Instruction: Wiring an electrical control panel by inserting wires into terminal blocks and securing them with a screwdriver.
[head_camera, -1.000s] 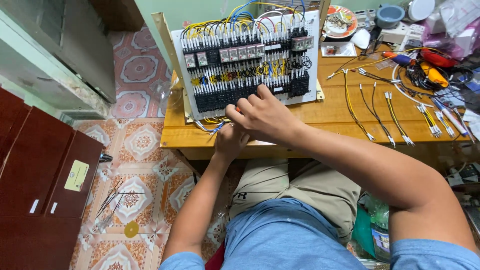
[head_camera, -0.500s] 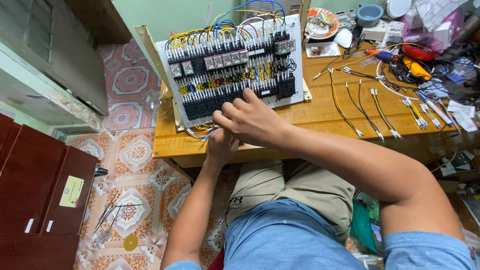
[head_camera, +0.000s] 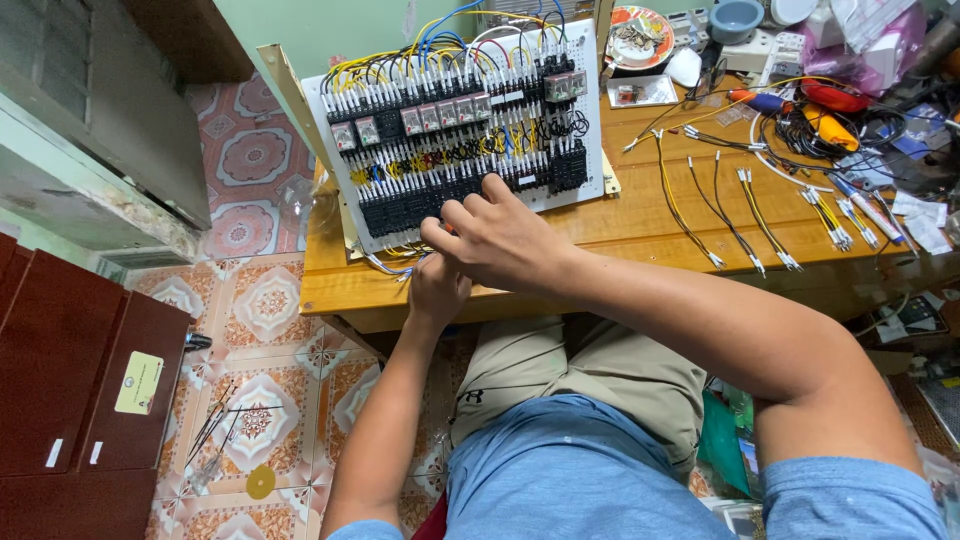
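A white perforated control panel (head_camera: 590, 120) packed with black terminal blocks, relays and yellow, blue and red wires leans on the wooden table (head_camera: 650, 225). My right hand (head_camera: 500, 240) rests on the panel's lower edge, fingers curled over the bottom row of black blocks. Just below it, at the table's front edge, my left hand (head_camera: 437, 288) is tucked under the right one, pinching thin wires (head_camera: 385, 266) that hang from the panel's bottom; its fingertips are partly hidden.
Cut wire lengths with white ferrules (head_camera: 745, 215) lie on the table to the right. Further back right sit a tangle of cables and tools (head_camera: 830, 115), a dish of small parts (head_camera: 640, 32) and a grey bowl (head_camera: 737, 18). A dark red cabinet (head_camera: 70, 390) stands left on the tiled floor.
Both hands stay at the panel's bottom edge with small finger shifts. The camera view has drifted, so panel and table sit slightly differently in frame.
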